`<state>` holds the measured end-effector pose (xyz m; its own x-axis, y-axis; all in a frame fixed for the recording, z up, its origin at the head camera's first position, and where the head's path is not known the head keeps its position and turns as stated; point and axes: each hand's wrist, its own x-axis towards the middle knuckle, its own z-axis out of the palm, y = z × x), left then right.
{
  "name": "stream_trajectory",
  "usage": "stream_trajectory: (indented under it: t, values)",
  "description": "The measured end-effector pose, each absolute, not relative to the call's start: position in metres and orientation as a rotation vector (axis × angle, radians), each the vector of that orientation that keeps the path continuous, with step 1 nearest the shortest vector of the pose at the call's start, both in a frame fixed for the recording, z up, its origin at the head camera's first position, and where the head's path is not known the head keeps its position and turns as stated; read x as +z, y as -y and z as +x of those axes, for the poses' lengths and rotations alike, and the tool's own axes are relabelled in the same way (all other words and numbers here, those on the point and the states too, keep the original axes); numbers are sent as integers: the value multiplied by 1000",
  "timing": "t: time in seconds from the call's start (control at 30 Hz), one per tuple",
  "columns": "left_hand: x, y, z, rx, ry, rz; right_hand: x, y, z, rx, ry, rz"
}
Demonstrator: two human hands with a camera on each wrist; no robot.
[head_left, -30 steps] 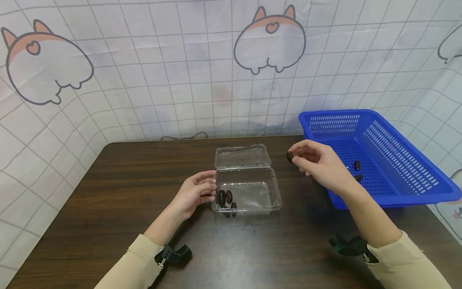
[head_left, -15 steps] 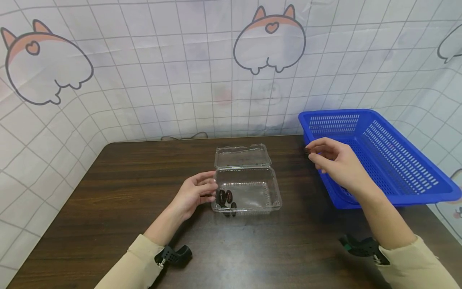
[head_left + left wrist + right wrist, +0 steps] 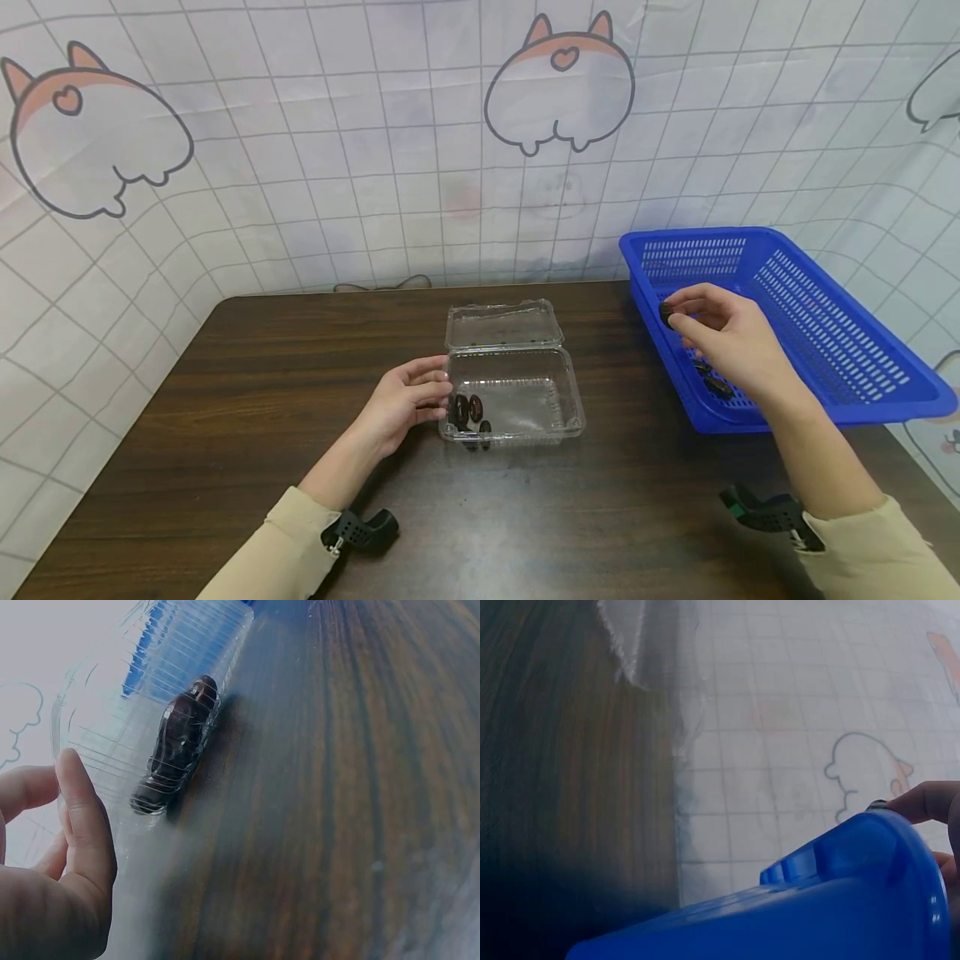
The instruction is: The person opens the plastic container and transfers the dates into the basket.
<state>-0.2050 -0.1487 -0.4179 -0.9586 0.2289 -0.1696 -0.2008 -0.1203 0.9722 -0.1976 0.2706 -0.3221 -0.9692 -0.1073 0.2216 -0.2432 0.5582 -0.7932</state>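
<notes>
My left hand [image 3: 405, 404] holds the left side of a clear plastic clamshell box [image 3: 517, 400] whose lid lies back. In the left wrist view its fingertips [image 3: 73, 776] meet the box rim. Several glossy dark brown date-like fruits [image 3: 476, 407] lie in the box's near left corner. My right hand [image 3: 723, 333] pinches one dark date-like fruit [image 3: 665, 314] between thumb and fingertips, over the left rim of a blue plastic basket [image 3: 847, 333]. In the right wrist view the basket wall hides most of that fruit. More dark fruits [image 3: 717, 386] lie in the basket, partly behind the hand.
A dark wood-grain table [image 3: 300, 350] carries both containers, the basket at the right and the box in the middle. Behind it hangs a white gridded cloth [image 3: 337, 167] with cartoon prints. A thin cable [image 3: 405, 282] lies at the back edge.
My right hand has moved right, from beside the basket to over its left rim, keeping the dark fruit pinched. My left hand and the box have stayed in place.
</notes>
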Motion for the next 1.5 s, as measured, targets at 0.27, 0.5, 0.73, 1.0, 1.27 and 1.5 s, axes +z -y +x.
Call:
stream_trajectory:
  t: [0.27,0.5,0.73,1.0,1.27,1.5]
  values:
    - [-418,148,-205,2160,-1866,39,-328,-281,-199,1298,2668,239]
    - [-418,148,-206,2153,-1871,34,-330,-290,-198,1225,2690,187]
    - [-418,148,-205,2153,-1870,32,-330,-295,-196,1196,2714,139]
    - [-418,149,-205,2151,-1869,31,-329,-298,-194,1199,2704,151]
    - [-417,148,-205,2154,-1868,28,-326,-290,-196,1173,2682,180]
    - [-418,148,-204,2148,-1875,24,-320,-275,-198,1180,2676,251]
